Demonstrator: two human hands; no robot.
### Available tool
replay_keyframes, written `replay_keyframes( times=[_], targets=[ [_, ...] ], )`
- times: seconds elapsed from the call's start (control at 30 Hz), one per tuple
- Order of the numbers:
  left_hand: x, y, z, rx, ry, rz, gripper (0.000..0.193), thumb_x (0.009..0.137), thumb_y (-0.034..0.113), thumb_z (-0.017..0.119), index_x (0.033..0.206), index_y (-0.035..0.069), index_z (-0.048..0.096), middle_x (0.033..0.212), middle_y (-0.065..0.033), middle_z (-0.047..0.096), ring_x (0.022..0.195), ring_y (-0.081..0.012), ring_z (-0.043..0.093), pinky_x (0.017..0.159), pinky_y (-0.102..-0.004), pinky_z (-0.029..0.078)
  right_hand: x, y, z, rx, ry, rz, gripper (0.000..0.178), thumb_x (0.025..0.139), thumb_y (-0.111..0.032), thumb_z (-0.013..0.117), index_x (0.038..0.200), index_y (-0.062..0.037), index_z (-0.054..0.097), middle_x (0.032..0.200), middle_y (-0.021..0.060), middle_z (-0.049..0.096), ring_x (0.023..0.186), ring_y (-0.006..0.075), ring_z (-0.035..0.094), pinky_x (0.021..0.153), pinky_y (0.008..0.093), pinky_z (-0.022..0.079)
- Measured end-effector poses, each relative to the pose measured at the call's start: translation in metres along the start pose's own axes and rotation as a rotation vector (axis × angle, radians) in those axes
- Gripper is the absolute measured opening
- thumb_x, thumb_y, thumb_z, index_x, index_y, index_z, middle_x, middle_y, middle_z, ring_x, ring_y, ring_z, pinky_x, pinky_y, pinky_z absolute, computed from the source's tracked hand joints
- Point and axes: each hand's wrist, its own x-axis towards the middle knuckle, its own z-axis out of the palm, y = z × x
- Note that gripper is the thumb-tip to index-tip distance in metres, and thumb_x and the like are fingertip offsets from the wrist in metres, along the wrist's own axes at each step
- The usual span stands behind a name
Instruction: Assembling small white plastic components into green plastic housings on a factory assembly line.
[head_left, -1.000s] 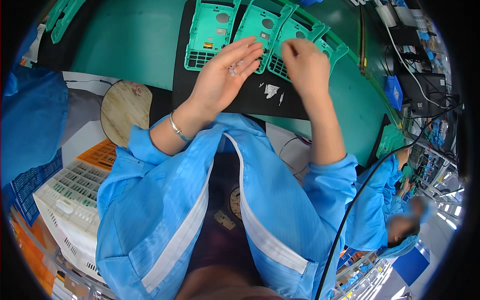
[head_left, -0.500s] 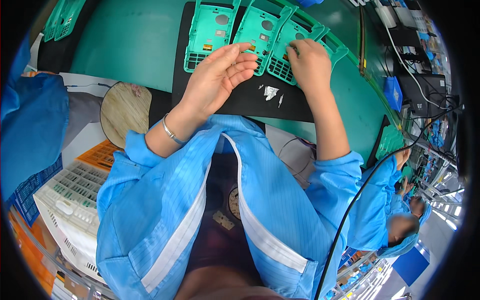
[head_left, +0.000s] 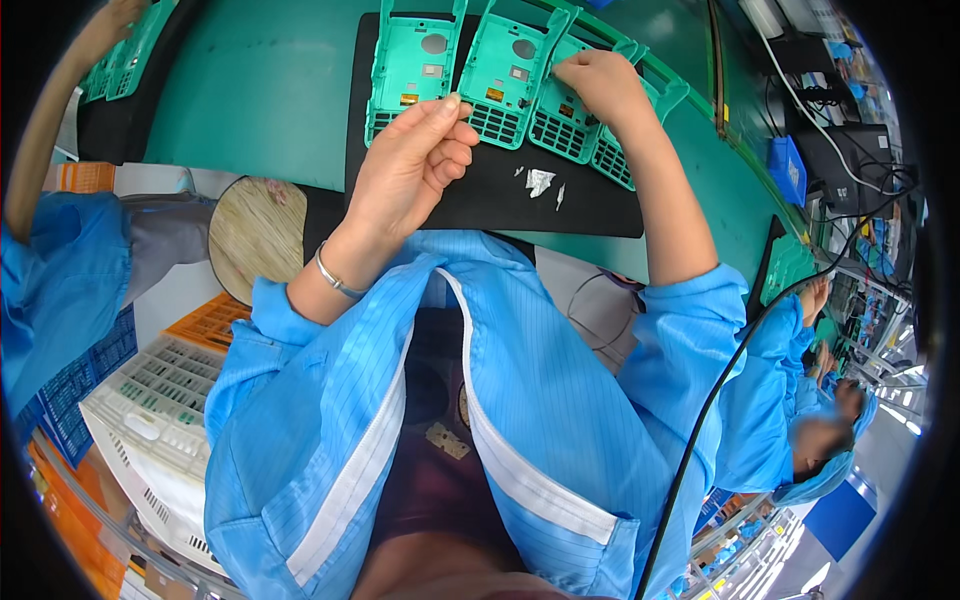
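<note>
Several green plastic housings with grid-like lower ends stand in a row on a black mat (head_left: 480, 195). My left hand (head_left: 408, 165) is in front of the leftmost housing (head_left: 413, 55), partly covering its grid. Its thumb and forefinger are pinched and the other fingers curled; anything between the tips is too small to name. Over the third housing (head_left: 560, 125), my right hand (head_left: 606, 88) reaches in with its fingers pressed together, and what they hold, if anything, is hidden. Between the hands lies the second housing (head_left: 503, 70). Crumpled whitish scraps (head_left: 540, 182) rest on the mat nearer me.
Green table surface (head_left: 260, 110) surrounds the mat. At the left are a round wooden stool (head_left: 255, 235), a white crate (head_left: 150, 400) and a co-worker's arm (head_left: 45, 130) by other green housings. A blue bin (head_left: 787, 170) and a black cable (head_left: 715, 390) are on the right.
My left hand has drawn back to the left, its thumb and forefinger now pinched. My right hand has moved up and left over the third housing. A co-worker's arm has appeared at far left.
</note>
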Motion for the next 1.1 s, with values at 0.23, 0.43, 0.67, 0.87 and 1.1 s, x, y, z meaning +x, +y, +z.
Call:
replay_keyframes(
  times=[0.23,0.43,0.67,0.87,1.1],
  targets=[
    [0.001,0.003,0.027,0.068,0.238,0.065,0.021,0.093,0.016,0.051,0.106,0.001,0.055,0.094,-0.0081,0.062,0.083,-0.0101,0.06,0.074,-0.022,0.05,0.021,0.012,-0.002,0.155,-0.219,0.123,0.024,0.073,-0.023,0.061,0.08,-0.0007,0.065,0.062,0.0009,0.055,0.055,0.0112,0.049,0.052,0.0266,0.043],
    [-0.001,0.002,0.008,0.088,0.163,0.042,0.024,0.092,0.012,0.05,0.111,-0.003,0.053,0.099,-0.0099,0.062,0.088,-0.0108,0.062,0.077,-0.0228,0.052,0.015,0.002,-0.003,0.04,-0.259,0.112,0.023,0.074,-0.023,0.062,0.078,-0.0015,0.065,0.063,0.001,0.056,0.057,0.0101,0.051,0.053,0.0254,0.045],
    [0.003,0.001,0.02,0.043,0.175,0.076,0.023,0.091,0.01,0.051,0.111,-0.002,0.054,0.099,-0.0101,0.062,0.087,-0.0131,0.062,0.077,-0.0238,0.052,0.007,0.013,0.004,0.153,-0.133,0.099,0.024,0.079,-0.024,0.059,0.092,-0.0045,0.066,0.074,0.0055,0.064,0.064,0.0135,0.06,0.06,0.0286,0.05],
    [0.004,0.005,0.014,0.072,0.236,0.078,0.023,0.09,0.012,0.054,0.109,-0.002,0.054,0.1,-0.01,0.061,0.091,-0.0143,0.06,0.082,-0.0261,0.05,-0.029,0.025,0.023,-0.135,0.222,-0.365,0.025,0.08,-0.011,0.054,0.102,-0.0082,0.065,0.088,0.0101,0.062,0.08,0.0266,0.061,0.072,0.0339,0.05],
    [0.005,0.006,0.017,-0.018,0.226,0.113,0.019,0.089,0.012,0.056,0.105,0.001,0.056,0.094,-0.0085,0.062,0.086,-0.0133,0.061,0.079,-0.0241,0.051,-0.039,0.023,0.036,-0.341,0.423,-0.506,0.028,0.076,-0.002,0.053,0.099,-0.0072,0.066,0.087,0.0098,0.059,0.081,0.0283,0.059,0.068,0.0379,0.05]
  ],
)
